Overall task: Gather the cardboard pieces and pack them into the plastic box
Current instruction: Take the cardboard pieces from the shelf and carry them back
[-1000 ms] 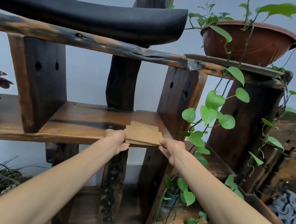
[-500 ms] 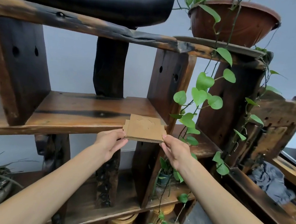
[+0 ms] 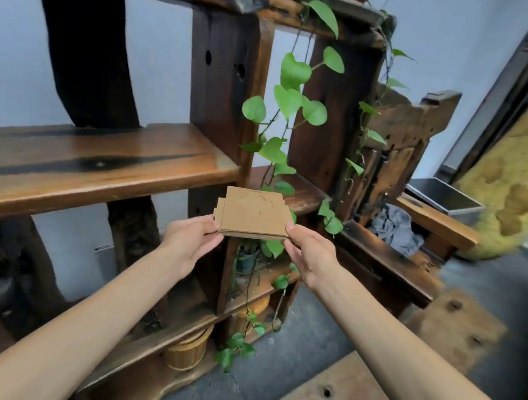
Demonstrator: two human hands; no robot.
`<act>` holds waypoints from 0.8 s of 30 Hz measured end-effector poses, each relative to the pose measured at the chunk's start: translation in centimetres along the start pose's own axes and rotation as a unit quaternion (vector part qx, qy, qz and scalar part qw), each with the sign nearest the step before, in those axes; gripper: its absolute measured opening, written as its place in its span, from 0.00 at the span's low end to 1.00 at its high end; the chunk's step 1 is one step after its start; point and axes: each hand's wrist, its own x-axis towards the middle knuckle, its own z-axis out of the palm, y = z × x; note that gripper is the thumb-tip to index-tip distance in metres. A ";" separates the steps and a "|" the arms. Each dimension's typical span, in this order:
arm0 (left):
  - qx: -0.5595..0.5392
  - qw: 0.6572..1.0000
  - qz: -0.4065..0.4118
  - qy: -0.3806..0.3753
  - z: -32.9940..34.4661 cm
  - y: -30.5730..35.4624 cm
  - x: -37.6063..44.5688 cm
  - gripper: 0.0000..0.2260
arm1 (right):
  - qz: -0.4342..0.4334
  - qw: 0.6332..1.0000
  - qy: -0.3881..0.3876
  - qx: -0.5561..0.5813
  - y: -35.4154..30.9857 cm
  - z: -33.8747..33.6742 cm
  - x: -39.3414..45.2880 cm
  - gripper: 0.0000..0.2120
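Cardboard pieces [image 3: 252,213] sit in a flat stack held in the air, just off the front right corner of the wooden shelf [image 3: 98,164]. Left hand [image 3: 187,241] and right hand [image 3: 310,256] each pinch one near corner, both grips clenched on it.

Two bare forearms entering from the lower corners, no sleeves in view, left hand [image 3: 191,245] and right hand [image 3: 311,260] bare, without gloves, rings, watch or bands, fingernails short and plain
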 end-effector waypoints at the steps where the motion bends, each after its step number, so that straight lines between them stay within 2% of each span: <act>1: -0.002 1.000 -0.009 -0.008 0.3 -0.7 0.1 0.07 | 0.002 1.000 0.007 -0.001 0.2 -0.8 -0.2 0.11; 11: 0.039 0.991 -0.075 -0.102 4.7 -7.9 -1.2 0.07 | -0.005 0.996 0.091 0.008 2.0 -11.1 -2.3 0.18; 24: 0.111 0.950 -0.165 -0.241 11.2 -19.3 -8.2 0.11 | -0.017 0.981 0.194 0.019 4.5 -25.5 -12.7 0.12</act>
